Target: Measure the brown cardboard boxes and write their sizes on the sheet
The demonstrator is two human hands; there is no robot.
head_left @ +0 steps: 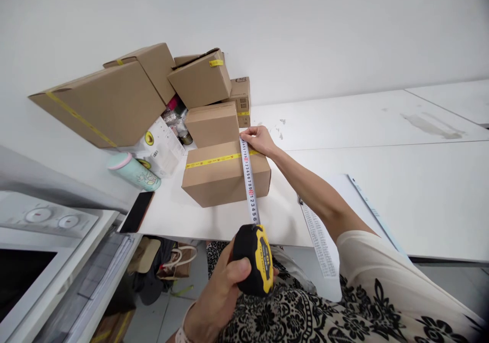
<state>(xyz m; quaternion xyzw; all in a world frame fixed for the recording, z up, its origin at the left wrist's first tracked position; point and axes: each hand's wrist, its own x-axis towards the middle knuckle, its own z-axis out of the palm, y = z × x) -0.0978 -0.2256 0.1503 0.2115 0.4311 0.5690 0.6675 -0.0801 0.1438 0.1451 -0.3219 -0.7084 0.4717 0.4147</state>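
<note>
My left hand [223, 287] is wrapped round a black and yellow tape measure [254, 261], held in front of the table edge. Its white blade [247, 180] is drawn out over the top of a cardboard box [217, 185] sealed with yellow tape. At the far edge of that box, my right hand [257, 139] pinches the blade's end between thumb and fingers. A second, smaller cardboard box [214, 124] stands just behind the measured one.
Larger cartons [103, 103] lean against the wall at the back left. A mint tumbler [135, 172], an avocado-print box [162, 147] and a dark phone-like slab [137, 213] lie left. Printed sheets [321, 236] lie under my right arm. A white appliance [46, 220] stands far left.
</note>
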